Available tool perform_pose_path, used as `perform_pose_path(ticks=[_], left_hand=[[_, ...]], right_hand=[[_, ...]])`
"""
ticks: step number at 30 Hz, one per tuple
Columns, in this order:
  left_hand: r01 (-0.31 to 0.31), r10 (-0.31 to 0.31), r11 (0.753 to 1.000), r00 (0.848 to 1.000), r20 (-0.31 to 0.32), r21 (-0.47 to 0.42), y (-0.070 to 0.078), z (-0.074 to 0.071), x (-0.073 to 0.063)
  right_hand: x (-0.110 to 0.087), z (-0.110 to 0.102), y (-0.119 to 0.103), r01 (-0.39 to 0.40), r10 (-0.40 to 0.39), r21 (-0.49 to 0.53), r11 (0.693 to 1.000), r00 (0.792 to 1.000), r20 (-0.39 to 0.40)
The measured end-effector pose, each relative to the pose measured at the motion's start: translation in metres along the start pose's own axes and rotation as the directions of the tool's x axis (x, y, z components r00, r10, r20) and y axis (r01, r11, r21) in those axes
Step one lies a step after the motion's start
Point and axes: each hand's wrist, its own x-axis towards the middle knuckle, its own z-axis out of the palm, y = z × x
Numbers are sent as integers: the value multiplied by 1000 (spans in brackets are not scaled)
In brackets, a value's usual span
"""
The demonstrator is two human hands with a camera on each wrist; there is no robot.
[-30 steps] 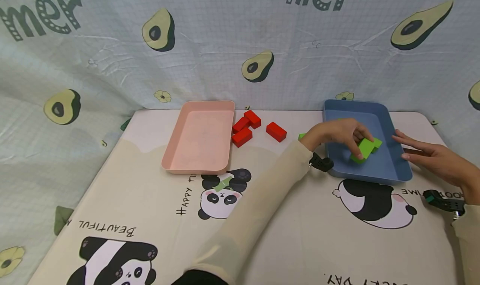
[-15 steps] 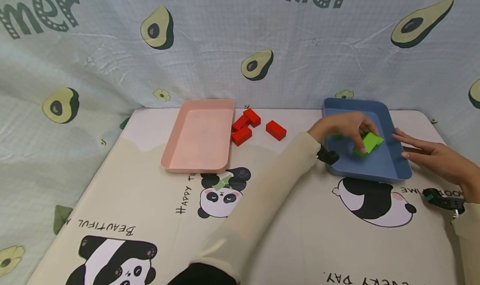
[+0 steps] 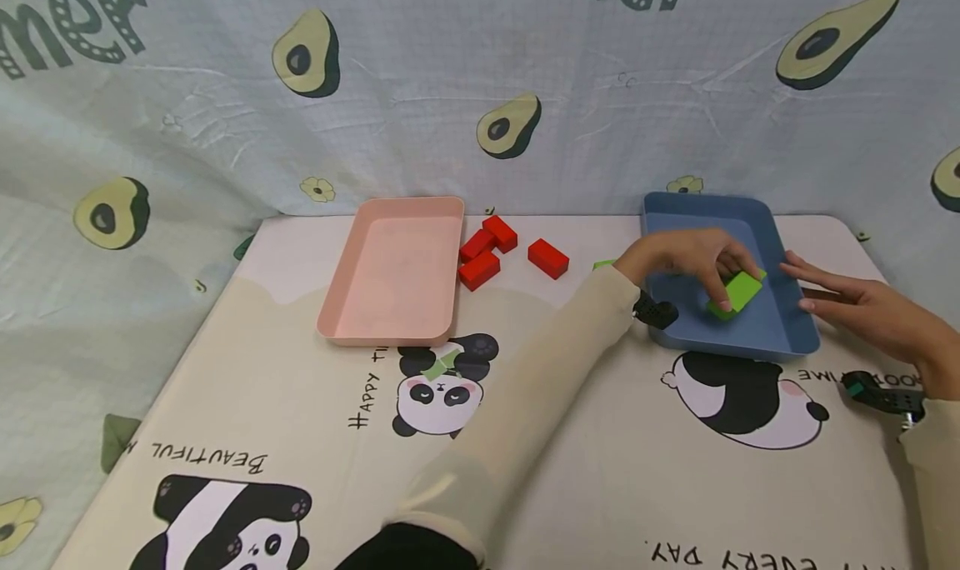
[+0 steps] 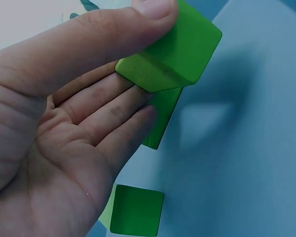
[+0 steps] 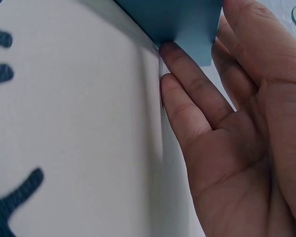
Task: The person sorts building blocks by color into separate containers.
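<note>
Over the blue tray at the right, my left hand pinches a green block between thumb and fingertips. In the left wrist view this block overlaps a second green block behind it. A further green block shows lower down, beside the palm. My right hand lies along the tray's right side with its fingers extended. Seen from the right wrist, its fingertips are right at the tray wall.
Several red blocks lie between the pink tray and the blue one. A bit of green shows on the table behind my left wrist. A patterned sheet rises along the table's back edge.
My left hand has moved slightly right and farther back over the blue tray, still pinching the green block, which has tilted a little. The right hand stays at the tray's side.
</note>
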Motion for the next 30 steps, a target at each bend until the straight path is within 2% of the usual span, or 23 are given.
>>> perform_pose_path(ticks=[15, 20, 30], left_hand=[[-28, 27, 999, 999, 35, 24, 2, 6, 6], [-12, 11, 1000, 1000, 28, 7, 2, 8, 6], [-39, 39, 999, 998, 43, -7, 4, 11, 6]], right_hand=[[-1, 1, -1, -18, 18, -10, 1000, 1000, 4], [-1, 3, 0, -7, 7, 7, 1000, 1000, 1], [-2, 2, 1, 2, -2, 6, 1000, 1000, -6]])
